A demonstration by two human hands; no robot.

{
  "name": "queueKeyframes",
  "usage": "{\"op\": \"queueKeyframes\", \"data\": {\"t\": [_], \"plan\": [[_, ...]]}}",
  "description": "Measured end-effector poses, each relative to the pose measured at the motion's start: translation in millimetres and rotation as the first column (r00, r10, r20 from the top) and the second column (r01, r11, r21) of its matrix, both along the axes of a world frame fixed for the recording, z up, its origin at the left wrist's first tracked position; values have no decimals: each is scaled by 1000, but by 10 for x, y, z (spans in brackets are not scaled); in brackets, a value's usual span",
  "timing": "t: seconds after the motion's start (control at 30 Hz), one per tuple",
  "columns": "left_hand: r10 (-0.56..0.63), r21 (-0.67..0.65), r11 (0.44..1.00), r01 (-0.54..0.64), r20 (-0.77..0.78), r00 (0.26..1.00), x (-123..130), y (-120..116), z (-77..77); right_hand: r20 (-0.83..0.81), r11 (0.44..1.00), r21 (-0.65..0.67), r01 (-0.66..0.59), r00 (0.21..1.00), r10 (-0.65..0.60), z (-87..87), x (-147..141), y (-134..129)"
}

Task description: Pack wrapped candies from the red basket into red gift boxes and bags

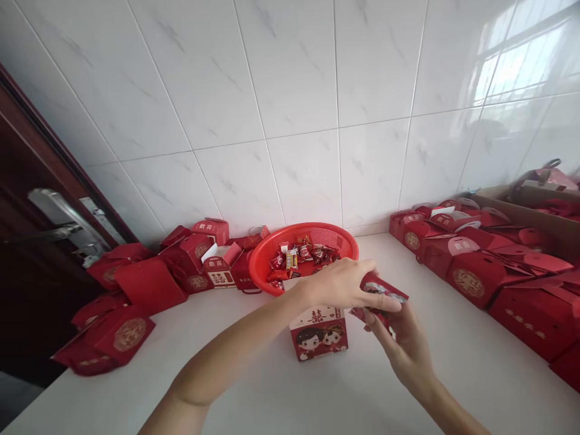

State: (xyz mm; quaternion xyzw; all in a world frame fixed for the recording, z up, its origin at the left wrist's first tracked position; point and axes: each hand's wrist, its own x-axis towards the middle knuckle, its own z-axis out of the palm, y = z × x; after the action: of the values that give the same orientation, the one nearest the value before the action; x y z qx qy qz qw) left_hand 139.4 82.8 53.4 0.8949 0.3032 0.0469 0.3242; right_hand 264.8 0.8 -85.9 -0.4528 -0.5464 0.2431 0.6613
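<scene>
My left hand (pixel 347 283) reaches across above a red and white gift box (pixel 319 341) with two cartoon faces. Its fingers are closed on red candy packets (pixel 380 289). From the right, my right hand (pixel 401 338) holds the same packets from below, its fingers partly hidden by them. Behind the box stands a red plastic basket (pixel 259 263) with wrapped candies (pixel 292 258) inside. My left hand and forearm cover part of the basket's front and the top of the box, so I cannot tell how far the box is open.
Red gift boxes (pixel 129 335) stand in a group on the left, one white-fronted box (pixel 220 272) among them. More red boxes (pixel 471 281) line the right side, beside a cardboard carton (pixel 507 211). A tiled wall rises behind; a door handle (pixel 67 220) is at left.
</scene>
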Motion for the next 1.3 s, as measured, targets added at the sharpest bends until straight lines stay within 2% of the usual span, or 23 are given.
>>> {"op": "queueKeyframes", "data": {"t": [0.07,0.17,0.23,0.3,0.37,0.4,0.47,0.53,0.67,0.8,0.9,0.97,1.03,1.1,1.13,1.17,1.23,1.3], "plan": [[20,-20,1000,-19,54,998,-92,62,97,-20,999,-20,-25,1000,24,5,-17,1],[56,-34,998,-49,258,964,-296,270,237,-97,996,-67,-56,994,50,29,-18,11],[136,-52,991,-125,393,909,-470,463,267,-145,994,-96,-58,988,44,47,-6,24],[245,-69,968,-240,443,862,-657,621,227,-190,992,-121,-41,982,17,58,10,39],[286,-130,958,-256,366,885,-833,676,140,-216,988,-152,-7,976,-26,62,27,55],[263,-167,961,-222,291,920,-911,658,90,-223,985,-170,5,974,-44,61,35,62],[148,-233,966,-111,150,978,-1034,551,-2,-242,979,-202,5,969,-55,54,50,79],[44,-249,968,-26,66,997,-1107,398,-64,-281,974,-226,-28,959,-38,39,60,97],[0,-182,983,8,45,999,-1121,129,-95,-386,955,-274,-115,923,0,-5,61,131],[-52,-161,985,57,33,998,-1086,16,-60,-432,939,-315,-141,902,-10,-25,47,142],[14,-123,992,-8,44,999,-1138,130,-42,-424,937,-317,-148,906,-1,-6,37,137],[109,-96,990,-100,100,989,-1213,336,-43,-403,938,-310,-156,915,19,11,32,132],[251,-11,968,-252,147,957,-1288,607,-56,-379,942,-297,-158,925,36,21,28,128],[376,133,918,-375,18,927,-1320,874,-86,-352,946,-287,-149,935,41,21,27,127],[400,186,909,-374,-123,908,-1310,984,-113,-338,949,-284,-140,941,38,19,27,128],[397,221,913,-343,-289,871,-1280,1072,-152,-324,951,-282,-130,945,33,17,29,129],[340,220,940,-260,-575,744,-1169,1177,-272,-301,956,-274,-109,953,22,17,34,134],[316,218,949,-230,-707,632,-1024,1214,-433,-285,961,-261,-90,959,12,22,39,141]]}}
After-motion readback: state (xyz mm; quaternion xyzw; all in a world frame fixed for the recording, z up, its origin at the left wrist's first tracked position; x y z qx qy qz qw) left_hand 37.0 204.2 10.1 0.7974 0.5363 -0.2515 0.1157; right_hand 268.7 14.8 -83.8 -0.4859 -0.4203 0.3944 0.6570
